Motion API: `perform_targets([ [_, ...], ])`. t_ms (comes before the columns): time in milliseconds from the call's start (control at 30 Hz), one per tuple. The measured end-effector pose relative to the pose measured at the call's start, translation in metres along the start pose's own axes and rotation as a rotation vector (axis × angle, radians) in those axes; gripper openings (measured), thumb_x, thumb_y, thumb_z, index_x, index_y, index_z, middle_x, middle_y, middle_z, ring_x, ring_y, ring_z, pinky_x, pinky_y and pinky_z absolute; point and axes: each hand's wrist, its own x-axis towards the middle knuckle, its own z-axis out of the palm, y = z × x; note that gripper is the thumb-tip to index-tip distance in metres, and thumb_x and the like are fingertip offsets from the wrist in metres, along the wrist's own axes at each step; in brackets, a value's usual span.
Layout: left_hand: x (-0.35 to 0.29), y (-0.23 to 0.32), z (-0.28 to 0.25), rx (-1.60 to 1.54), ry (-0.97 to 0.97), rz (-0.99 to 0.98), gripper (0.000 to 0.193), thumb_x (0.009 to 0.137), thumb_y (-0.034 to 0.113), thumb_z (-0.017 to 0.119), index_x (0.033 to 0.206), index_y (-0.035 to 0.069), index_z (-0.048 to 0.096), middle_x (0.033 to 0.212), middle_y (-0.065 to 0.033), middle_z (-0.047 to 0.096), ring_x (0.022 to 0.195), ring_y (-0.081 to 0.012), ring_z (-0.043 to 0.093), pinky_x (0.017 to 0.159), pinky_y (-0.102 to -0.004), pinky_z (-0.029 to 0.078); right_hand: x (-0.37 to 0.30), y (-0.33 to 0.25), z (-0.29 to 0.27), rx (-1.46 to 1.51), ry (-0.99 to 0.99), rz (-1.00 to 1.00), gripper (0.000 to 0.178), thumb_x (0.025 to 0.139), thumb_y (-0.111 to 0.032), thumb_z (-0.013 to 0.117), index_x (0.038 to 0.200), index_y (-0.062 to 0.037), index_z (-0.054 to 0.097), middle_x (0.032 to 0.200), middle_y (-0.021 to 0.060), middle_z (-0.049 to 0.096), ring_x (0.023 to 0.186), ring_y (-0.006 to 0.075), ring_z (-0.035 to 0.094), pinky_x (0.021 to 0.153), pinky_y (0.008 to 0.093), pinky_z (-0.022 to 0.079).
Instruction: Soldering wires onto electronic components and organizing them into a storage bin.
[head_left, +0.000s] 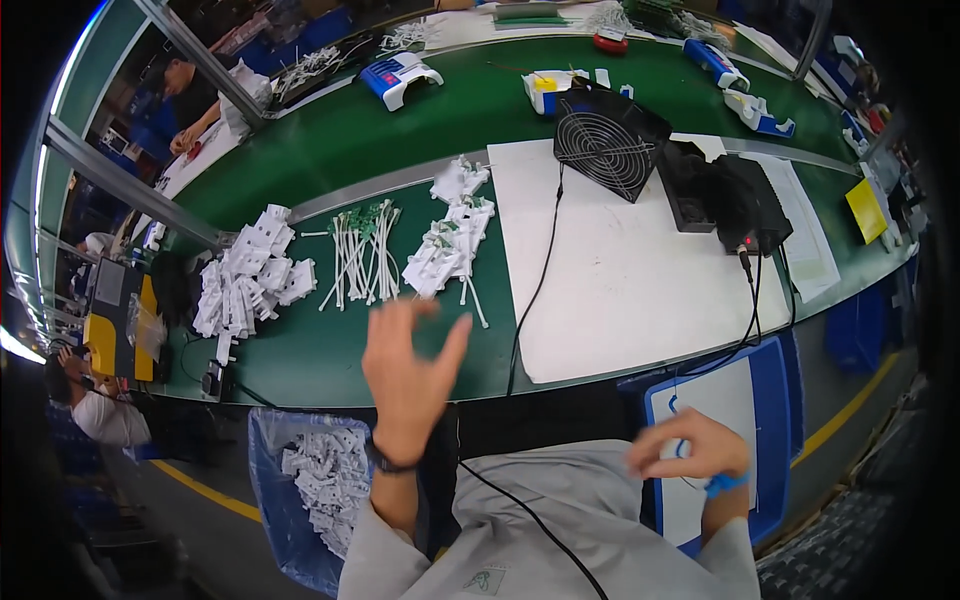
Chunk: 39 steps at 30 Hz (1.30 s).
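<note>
My left hand is raised above the near edge of the green bench, its fingers spread and nothing in them. Just beyond its fingertips lie a row of white cables with small green circuit boards and a pile of white plastic parts, some with cables attached. Over the blue tray at my right side hangs my right hand, blurred, fingers bent with a gap to the thumb; I see nothing held. A blue strap circles that wrist.
More white plastic parts are heaped on the left. A black fan and a black box stand on the white sheet. Below the bench are a bagged bin of white pieces and a blue tray. Blue-white housings lie farther back.
</note>
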Motion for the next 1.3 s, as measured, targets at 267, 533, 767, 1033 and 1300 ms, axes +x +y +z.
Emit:
perform_targets([
  [267, 0.029, -0.039, 0.075, 0.181, 0.033, -0.141, 0.093, 0.077, 0.024, 0.083, 0.15, -0.005, 0.032, 0.117, -0.0216, 0.049, 0.108, -0.04, 0.054, 0.087, -0.047, 0.05, 0.279, -0.041, -0.043, -0.594, 0.598, -0.198, 0.064, 0.095, -0.039, 0.067, 0.14, 0.003, 0.049, 0.119, 0.0216, 0.063, 0.102, 0.0294, 0.064, 0.086, 0.038, 0.052],
  [533, 0.023, -0.06, 0.061, 0.086, -0.05, -0.283, 0.041, 0.086, 0.014, 0.075, 0.108, -0.002, 0.043, 0.102, -0.0289, 0.06, 0.09, -0.0505, 0.063, 0.073, -0.0555, 0.051, 0.378, -0.024, -0.064, -0.639, 0.861, 0.078, 0.081, 0.087, -0.056, 0.07, 0.129, 0.009, 0.045, 0.124, 0.0344, 0.056, 0.112, 0.0511, 0.06, 0.094, 0.0531, 0.052],
  [767, 0.031, -0.033, 0.069, 0.084, -0.089, -0.268, 0.045, 0.087, 0.021, 0.078, 0.108, -0.002, 0.045, 0.091, -0.026, 0.067, 0.081, -0.0489, 0.067, 0.068, -0.055, 0.052, 0.423, -0.029, -0.05, -0.857, 0.973, 0.171, 0.102, 0.074, -0.061, 0.08, 0.142, 0.0038, 0.04, 0.128, 0.0269, 0.054, 0.114, 0.0414, 0.058, 0.087, 0.0513, 0.054],
  [1033, 0.052, -0.036, 0.087, 0.3, -0.063, -0.169, 0.058, 0.08, 0.027, 0.084, 0.113, -0.001, 0.045, 0.096, -0.0222, 0.064, 0.082, -0.0404, 0.069, 0.064, -0.0464, 0.055, 0.452, -0.053, -0.043, -1.005, 0.859, 0.438, 0.087, 0.07, -0.055, 0.08, 0.138, -0.0087, 0.051, 0.129, 0.0158, 0.05, 0.113, 0.0374, 0.056, 0.07, 0.0469, 0.055],
  [1300, 0.074, -0.036, 0.102, 0.283, 0.076, -0.157, 0.101, 0.063, 0.039, 0.092, 0.138, -0.005, 0.041, 0.123, -0.0185, 0.052, 0.109, -0.0343, 0.053, 0.085, -0.0475, 0.048, 0.449, -0.051, -0.046, -0.989, 0.791, 0.387, 0.074, 0.075, -0.042, 0.078, 0.137, -0.0144, 0.049, 0.133, 0.0174, 0.044, 0.122, 0.0408, 0.05, 0.076, 0.0533, 0.055],
])
